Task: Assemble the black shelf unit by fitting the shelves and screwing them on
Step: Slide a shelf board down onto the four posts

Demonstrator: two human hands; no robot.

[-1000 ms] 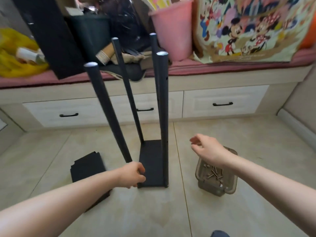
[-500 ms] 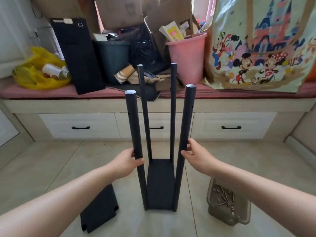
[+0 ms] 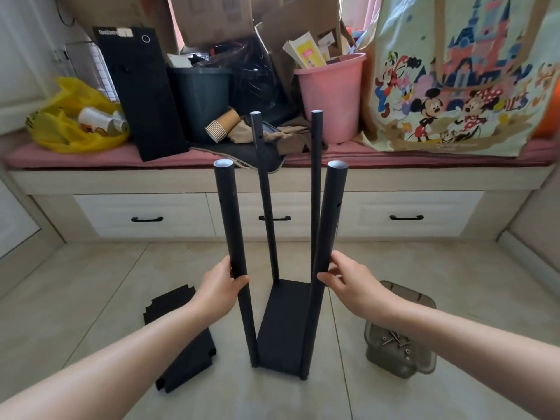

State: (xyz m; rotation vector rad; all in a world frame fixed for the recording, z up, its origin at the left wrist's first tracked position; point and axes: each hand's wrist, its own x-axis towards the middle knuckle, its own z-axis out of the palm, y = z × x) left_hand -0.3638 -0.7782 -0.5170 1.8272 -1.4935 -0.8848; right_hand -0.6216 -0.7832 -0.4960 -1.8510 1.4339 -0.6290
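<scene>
Front-L pole (image 3: 231, 225) is being gripped by left hand (image 3: 220, 287), fingers curled round; front-R pole (image 3: 328, 228) likewise by right hand (image 3: 351, 284).

Soft daylight reaches me from behind the boxes (image 3: 212, 16) on the bench (image 3: 91, 180), bright and even. The white wall (image 3: 27, 40) at the top left is nearly washed out. The floor (image 3: 91, 298) has a pale sheen, and shadows on it are faint and soft-edged. The caps (image 3: 223, 164) of the posts (image 3: 230, 222) glint grey. Everything is sharp, without motion blur. The wide lens bows the bench edge and stretches my forearms (image 3: 121, 353) toward the lower corners.
</scene>
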